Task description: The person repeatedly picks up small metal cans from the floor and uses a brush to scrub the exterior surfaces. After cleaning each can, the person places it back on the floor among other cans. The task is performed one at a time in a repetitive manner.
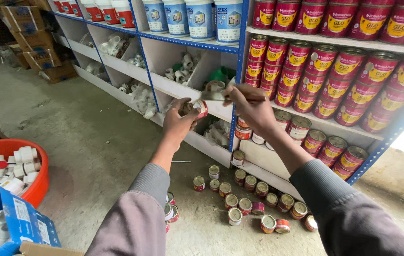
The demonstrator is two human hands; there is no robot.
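- Small red paint tin (197, 108): held tilted in front of the shelving, lid end facing right.
- Flat metal tool (216, 96): level, tip at the tin's rim.

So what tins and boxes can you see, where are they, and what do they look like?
Small tin: in the left hand, round, red and white label.
Red tins: stacked on the right shelves, round, yellow labels.
White tubs: top shelf, blue labels.
Little tins: on the floor, red, metal lids.
Blue carton: bottom left, holds white fittings.
Brown cartons: stacked top left.
Right hand: holds a thin metal tool.
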